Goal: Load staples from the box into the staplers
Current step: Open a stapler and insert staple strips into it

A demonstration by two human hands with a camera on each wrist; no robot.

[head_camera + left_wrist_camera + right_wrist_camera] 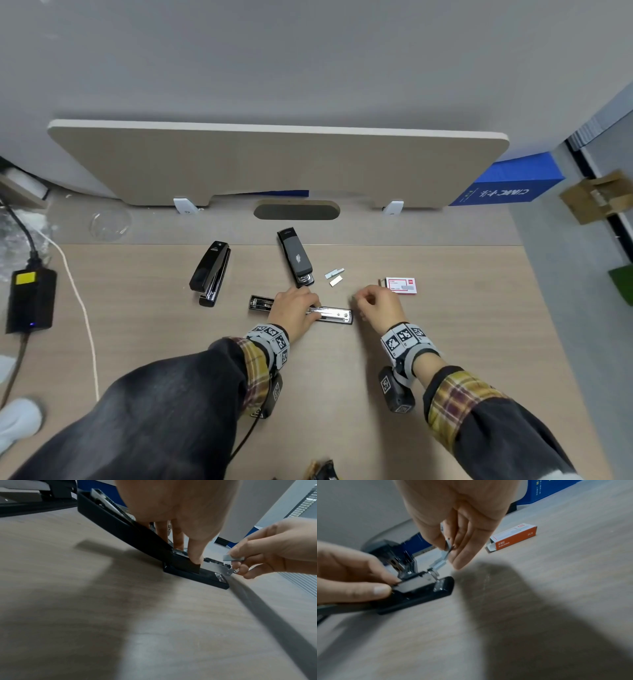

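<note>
A black stapler (pixel 334 314) lies swung open flat on the desk, its metal staple channel facing up. My left hand (pixel 308 305) grips it at the hinge, thumb (pixel 197 553) and fingers pinching the channel's sides. My right hand (pixel 358 299) pinches a short silver staple strip (pixel 233 558) just off the channel's right end (pixel 431 574). The red and white staple box (pixel 400 286) lies open-ended to the right. Loose staple strips (pixel 335 275) lie behind the hands. Two closed black staplers (pixel 210 272) (pixel 295 257) rest farther back.
A black power adapter (pixel 30 298) and white cable (pixel 82 308) sit at the left. A beige divider panel (pixel 274 164) stands along the desk's back, above a cable slot (pixel 296 209). A blue box (pixel 507 185) stands at the back right.
</note>
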